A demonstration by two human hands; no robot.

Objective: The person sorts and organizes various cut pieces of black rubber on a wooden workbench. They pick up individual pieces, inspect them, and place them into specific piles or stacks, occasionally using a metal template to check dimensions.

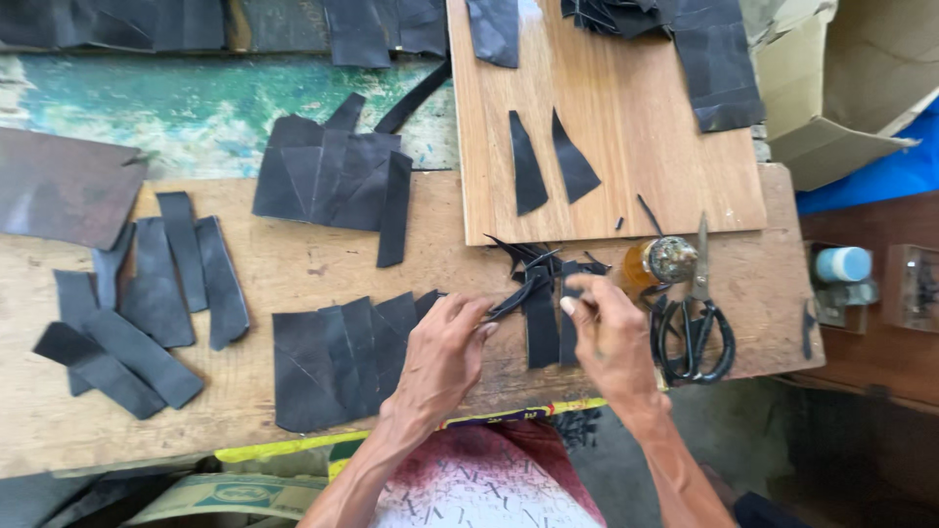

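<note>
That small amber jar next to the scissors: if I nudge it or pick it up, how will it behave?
The amber jar appears to lie on its side near the bench edge, so a nudge would probably roll it. It looks like glass: likely smooth, somewhat slippery and breakable. The scissors beside it might stop a roll that way.

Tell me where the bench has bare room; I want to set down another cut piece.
Bare wood lies between the strips at left and the fanned pieces, and mid-board right of the two wedges. It is crowded around both hands, left and right, the jar and scissors.
</note>
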